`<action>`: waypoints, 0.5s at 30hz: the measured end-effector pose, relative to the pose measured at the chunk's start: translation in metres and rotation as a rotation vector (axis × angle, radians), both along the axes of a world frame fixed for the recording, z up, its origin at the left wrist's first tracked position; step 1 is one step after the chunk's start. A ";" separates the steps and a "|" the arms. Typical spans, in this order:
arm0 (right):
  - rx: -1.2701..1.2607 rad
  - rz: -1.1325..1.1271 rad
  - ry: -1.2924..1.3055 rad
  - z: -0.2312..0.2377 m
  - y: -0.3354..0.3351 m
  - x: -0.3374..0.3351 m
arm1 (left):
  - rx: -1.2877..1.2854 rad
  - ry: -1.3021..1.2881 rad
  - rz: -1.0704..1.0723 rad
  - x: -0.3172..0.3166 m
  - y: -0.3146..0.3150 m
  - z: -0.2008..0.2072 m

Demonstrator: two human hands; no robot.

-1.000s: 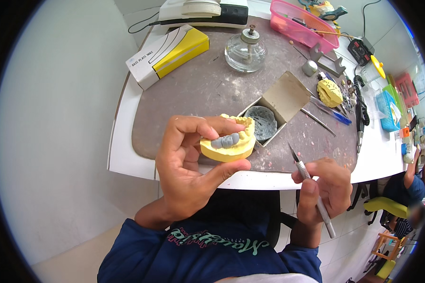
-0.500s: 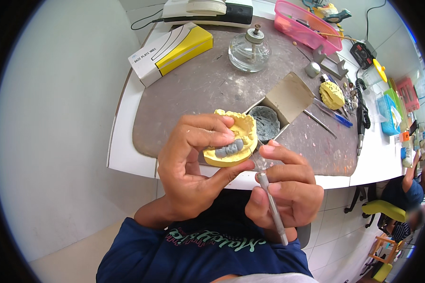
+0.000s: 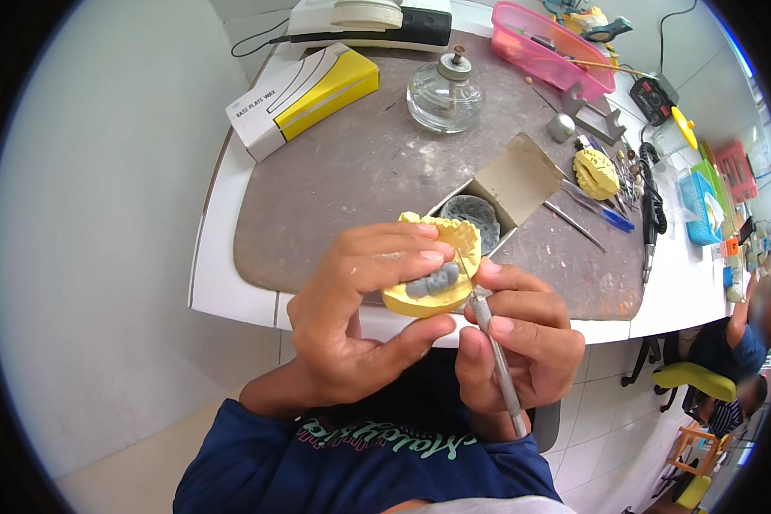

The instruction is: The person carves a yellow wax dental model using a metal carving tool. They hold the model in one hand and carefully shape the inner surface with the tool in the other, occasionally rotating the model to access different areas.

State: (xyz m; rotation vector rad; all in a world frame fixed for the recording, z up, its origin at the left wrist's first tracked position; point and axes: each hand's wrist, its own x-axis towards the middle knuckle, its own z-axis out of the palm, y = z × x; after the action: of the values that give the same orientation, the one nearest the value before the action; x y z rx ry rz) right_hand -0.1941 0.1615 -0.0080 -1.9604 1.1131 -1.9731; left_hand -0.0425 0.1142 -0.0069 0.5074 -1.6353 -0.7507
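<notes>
My left hand (image 3: 351,300) grips a yellow dental cast (image 3: 437,304) between fingers and thumb, above the table's near edge. Grey wax (image 3: 433,281), shaped like several teeth, sits along one side of the cast. In my right hand (image 3: 522,338) is a wax carver (image 3: 499,364) with a metal handle, held like a pen. Its thin tip reaches up over the cast near the right end of the grey wax; whether it touches I cannot tell. Just beyond the cast stands an opened cardboard box (image 3: 516,184) with a round block of dark grey wax (image 3: 471,218) inside.
A glass spirit burner (image 3: 445,94) stands at the back middle, a yellow-and-white box (image 3: 304,98) to its left. At right lie a second yellow cast (image 3: 595,174), a blue pen (image 3: 612,216) and several metal tools. A pink basket (image 3: 548,60) is at the back. People sit far right.
The cast has shifted slightly right and down and is tilted a little differently. The carver's tip has moved up from beside the cast to over it. The whole view has shifted slightly.
</notes>
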 end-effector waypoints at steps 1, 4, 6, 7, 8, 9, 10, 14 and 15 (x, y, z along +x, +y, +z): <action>-0.005 0.008 -0.009 0.000 0.000 -0.001 | -0.029 -0.024 -0.008 0.000 -0.001 0.001; -0.009 0.041 -0.037 -0.001 0.000 -0.001 | -0.047 0.009 -0.042 0.002 -0.003 -0.001; 0.003 0.070 -0.050 0.000 0.002 0.001 | -0.015 0.058 -0.057 0.002 -0.002 -0.003; -0.006 0.075 -0.054 -0.001 0.002 0.001 | 0.000 0.084 -0.065 0.002 -0.002 -0.004; -0.015 0.081 -0.059 -0.002 0.002 0.001 | 0.005 0.086 -0.072 0.003 -0.002 -0.004; -0.024 0.086 -0.064 -0.003 0.002 0.001 | 0.010 0.087 -0.080 0.003 -0.001 -0.005; -0.023 0.083 -0.066 -0.004 0.002 0.001 | 0.015 0.088 -0.087 0.003 -0.001 -0.005; -0.026 0.069 -0.066 -0.005 0.003 0.002 | 0.029 0.116 -0.116 0.003 -0.002 -0.007; -0.029 0.066 -0.064 -0.005 0.003 0.002 | 0.037 0.126 -0.119 0.003 -0.002 -0.006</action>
State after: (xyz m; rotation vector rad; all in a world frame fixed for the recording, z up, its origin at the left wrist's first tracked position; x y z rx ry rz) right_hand -0.1919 0.1646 -0.0132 -1.9082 0.9973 -2.0132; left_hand -0.0398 0.1124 -0.0132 0.3830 -1.5463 -0.8855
